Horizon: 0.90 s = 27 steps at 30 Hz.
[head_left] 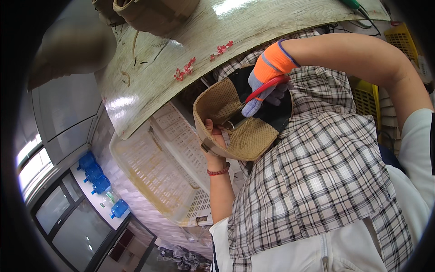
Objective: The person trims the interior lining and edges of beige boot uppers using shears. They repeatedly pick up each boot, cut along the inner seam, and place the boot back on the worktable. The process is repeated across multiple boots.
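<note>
A tan open-topped piece like a bag body [253, 140], with a perforated inner surface and a black panel [282, 109], lies tilted against my plaid apron. My bare left hand [216, 136] grips its left side, the thumb curled inside over the rim and the other fingers partly hidden. A red bead bracelet [218, 171] circles that wrist. My right hand [265, 93], in a grey and orange glove, is closed around red-handled scissors [274, 82] over the opening. Their blades are mostly hidden. Near my left fingers, a small metal ring [229, 124] shows inside the piece.
The wood-patterned table [154, 86] runs along the far side, with red scraps [185, 70] and bits of thread. Similar brown pieces [152, 16] stand on it. Below its edge is a white plastic basket [149, 181]. Yellow crates [364, 97] stand at my right.
</note>
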Each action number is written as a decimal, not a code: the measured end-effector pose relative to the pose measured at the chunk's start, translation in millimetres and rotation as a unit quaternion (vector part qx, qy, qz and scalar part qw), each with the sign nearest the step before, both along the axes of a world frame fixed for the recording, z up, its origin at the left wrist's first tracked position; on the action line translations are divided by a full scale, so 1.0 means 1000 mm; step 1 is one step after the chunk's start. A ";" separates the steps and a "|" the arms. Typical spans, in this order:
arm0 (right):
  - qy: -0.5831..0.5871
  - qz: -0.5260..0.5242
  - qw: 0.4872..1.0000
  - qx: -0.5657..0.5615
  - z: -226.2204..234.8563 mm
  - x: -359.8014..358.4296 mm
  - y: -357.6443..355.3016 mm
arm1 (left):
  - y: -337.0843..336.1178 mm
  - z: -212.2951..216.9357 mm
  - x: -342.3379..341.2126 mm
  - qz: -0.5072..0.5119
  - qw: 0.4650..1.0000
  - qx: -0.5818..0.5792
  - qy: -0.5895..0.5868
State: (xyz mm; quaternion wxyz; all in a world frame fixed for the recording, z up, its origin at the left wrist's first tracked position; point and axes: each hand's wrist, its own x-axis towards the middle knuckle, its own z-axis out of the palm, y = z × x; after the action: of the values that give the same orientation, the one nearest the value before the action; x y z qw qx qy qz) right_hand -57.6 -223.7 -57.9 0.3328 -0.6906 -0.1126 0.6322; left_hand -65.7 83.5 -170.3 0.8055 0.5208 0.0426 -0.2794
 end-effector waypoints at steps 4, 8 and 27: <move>-0.002 -0.004 1.000 -0.015 0.003 0.000 0.002 | -0.006 0.005 0.002 0.001 1.000 0.006 -0.007; -0.003 0.016 1.000 -0.006 0.001 0.007 0.008 | -0.002 0.004 0.003 0.004 1.000 0.023 0.000; -0.144 -0.129 0.975 -0.111 -0.012 -0.080 -0.011 | 0.033 0.000 -0.013 -0.114 0.931 0.298 -0.178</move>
State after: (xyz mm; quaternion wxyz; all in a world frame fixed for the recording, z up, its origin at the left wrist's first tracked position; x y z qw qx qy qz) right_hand -137.5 -234.4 -69.7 0.3129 -0.8157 0.0015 0.4865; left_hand -78.3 116.3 -169.9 0.5703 0.7793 -0.0802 -0.2468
